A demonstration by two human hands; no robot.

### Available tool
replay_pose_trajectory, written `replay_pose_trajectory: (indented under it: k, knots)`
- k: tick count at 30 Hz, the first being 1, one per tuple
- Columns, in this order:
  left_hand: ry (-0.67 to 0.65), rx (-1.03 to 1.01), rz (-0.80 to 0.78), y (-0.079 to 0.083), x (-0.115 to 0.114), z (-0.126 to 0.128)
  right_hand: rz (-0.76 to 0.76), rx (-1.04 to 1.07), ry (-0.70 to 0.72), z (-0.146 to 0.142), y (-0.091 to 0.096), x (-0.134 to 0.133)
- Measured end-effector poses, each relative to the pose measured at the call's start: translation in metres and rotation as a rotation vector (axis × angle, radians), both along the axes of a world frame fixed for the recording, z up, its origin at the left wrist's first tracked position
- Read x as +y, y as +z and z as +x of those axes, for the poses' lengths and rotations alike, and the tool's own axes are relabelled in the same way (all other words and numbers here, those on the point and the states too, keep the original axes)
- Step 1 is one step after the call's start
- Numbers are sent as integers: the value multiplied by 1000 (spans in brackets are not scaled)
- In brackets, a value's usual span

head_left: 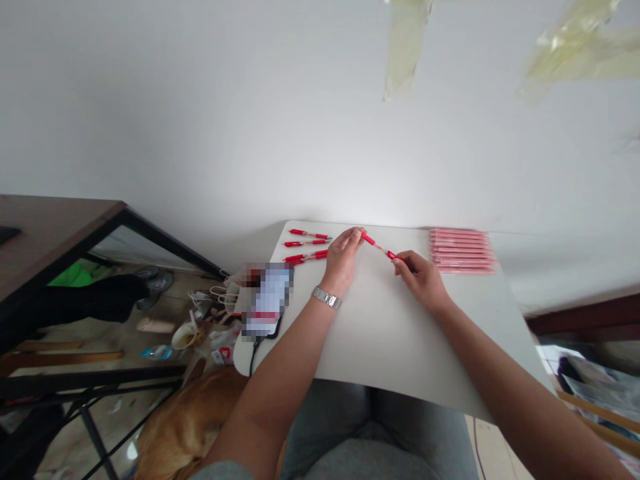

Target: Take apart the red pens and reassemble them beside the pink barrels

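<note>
Plainly, the person is holding a red pen (369, 239) in the air above the counter (380, 333), between the two hands and toward the wall side. The fingers of the left hand (343, 257) are pinching it by its red grip end, and those of the right hand (420, 277) are pinching the other end, with its clear middle showing in the gap. A silver wristwatch (326, 297) is circling the left wrist. Just left of the left hand, several loose pens (306, 243) are lying on the counter in rough rows. Beyond the right hand, a row of slim pinkish-red pieces (463, 251) is lying side by side, well apart from the loose pens; their details are too small to tell. Near the counter's left edge, a phone (270, 303) with a blurred screen is resting, a black cable (254, 353) trailing from its near end. Behind the counter, a white wall (250, 133) is bearing yellowish tape (407, 50) high up. To the left, below the counter, a tan animal (185, 427) is lying partly hidden by the left arm.
</note>
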State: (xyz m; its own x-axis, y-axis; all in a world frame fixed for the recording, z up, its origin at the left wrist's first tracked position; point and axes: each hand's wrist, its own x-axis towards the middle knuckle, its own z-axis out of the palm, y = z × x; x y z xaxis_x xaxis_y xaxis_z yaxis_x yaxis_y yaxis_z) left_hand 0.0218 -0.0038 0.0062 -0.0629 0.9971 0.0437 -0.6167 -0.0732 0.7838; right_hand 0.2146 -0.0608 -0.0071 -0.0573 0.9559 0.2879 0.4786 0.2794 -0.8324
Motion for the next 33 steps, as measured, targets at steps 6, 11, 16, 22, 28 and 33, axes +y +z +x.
replay_pose_trajectory:
  k: [6, 11, 16, 22, 28, 33]
  knots:
    - [-13, 18, -41, -1, 0, 0, 2, 94, -83, 1, -6, 4]
    - [-31, 31, -28, -2, -1, -2, -2, 280, -88, 3, -5, 7]
    - [-40, 40, -41, -1, -3, -3, -13, 471, -86, 3, -1, 8]
    - [15, 44, -43, -4, 1, -6, -12, 598, -105, 5, 0, 9]
    - [19, 123, -29, -5, 0, -5, -29, 633, -106, 2, 2, 10]
    - [-103, 374, 69, 5, -12, -6, -57, 610, -125, 3, 1, 11]
